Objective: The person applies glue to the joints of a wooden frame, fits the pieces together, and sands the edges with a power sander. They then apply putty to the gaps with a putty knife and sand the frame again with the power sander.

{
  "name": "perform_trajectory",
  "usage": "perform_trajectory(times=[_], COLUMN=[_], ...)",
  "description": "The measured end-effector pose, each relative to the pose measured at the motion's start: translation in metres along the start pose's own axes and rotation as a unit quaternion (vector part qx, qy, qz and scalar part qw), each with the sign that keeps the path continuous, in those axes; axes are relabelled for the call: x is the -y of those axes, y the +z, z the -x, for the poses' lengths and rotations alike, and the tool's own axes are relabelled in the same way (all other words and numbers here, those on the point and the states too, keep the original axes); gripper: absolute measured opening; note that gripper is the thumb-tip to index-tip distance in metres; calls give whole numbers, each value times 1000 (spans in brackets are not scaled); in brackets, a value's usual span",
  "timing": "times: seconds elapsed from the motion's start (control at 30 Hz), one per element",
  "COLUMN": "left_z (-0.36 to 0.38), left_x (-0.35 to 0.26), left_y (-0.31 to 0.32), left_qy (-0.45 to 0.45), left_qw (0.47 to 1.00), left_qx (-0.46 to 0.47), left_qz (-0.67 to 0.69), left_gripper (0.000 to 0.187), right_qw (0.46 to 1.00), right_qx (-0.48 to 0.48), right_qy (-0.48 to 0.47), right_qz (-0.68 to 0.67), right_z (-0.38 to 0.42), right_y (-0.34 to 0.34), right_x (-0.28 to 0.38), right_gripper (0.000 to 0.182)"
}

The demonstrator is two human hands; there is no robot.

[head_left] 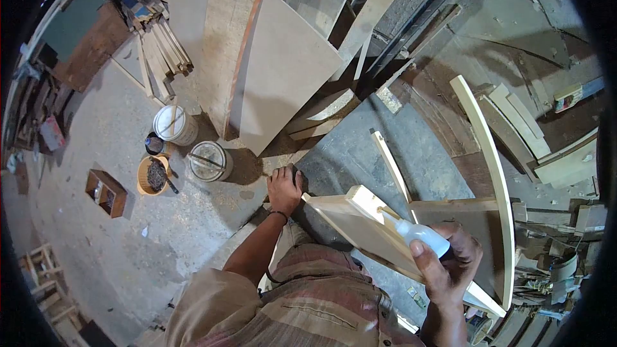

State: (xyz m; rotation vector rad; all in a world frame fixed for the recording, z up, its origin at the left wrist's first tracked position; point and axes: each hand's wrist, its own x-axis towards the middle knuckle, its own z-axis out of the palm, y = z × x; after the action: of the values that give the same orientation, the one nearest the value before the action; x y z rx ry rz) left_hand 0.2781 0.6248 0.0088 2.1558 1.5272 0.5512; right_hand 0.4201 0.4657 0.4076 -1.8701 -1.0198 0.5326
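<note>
My right hand (453, 260) grips a white squeeze bottle (429, 239) with a narrow nozzle. The nozzle tip points at the pale wooden strip (366, 200) along the top of a wooden frame with a panel; whether it touches the wood is hard to tell. My left hand (284, 189) is beside the near end of that frame, its fingers curled over something dark that I cannot make out. Joined at the frame's right is a long curved wooden strip (491, 180). Another thin strip (391, 164) lies behind the frame.
Two lidded buckets (209, 162), an orange basket (143, 177) of dark bits and a wooden box (106, 193) stand on the floor to the left. Large panels (283, 71) lean ahead. Wood offcuts (164, 51) lie at upper left, and more scraps (520, 122) at right.
</note>
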Motion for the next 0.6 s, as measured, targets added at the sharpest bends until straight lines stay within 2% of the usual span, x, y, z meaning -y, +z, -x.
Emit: perform_trajectory(times=[0.27, 0.4, 0.6], left_z=[1, 1, 1], left_x=[4, 3, 1], left_y=[9, 7, 6], left_qy=[5, -3, -9], left_qw=[999, 1000, 999], left_qx=[-24, -8, -2], left_qz=[-21, -26, -36], left_gripper=[40, 42, 45], right_qw=[999, 999, 997], right_qx=[-24, -35, -55], right_qy=[-23, 1, -28], right_qz=[16, -9, -34], right_z=[2, 6, 24], right_y=[0, 0, -10], right_x=[-7, -2, -6], right_gripper=[26, 25, 27])
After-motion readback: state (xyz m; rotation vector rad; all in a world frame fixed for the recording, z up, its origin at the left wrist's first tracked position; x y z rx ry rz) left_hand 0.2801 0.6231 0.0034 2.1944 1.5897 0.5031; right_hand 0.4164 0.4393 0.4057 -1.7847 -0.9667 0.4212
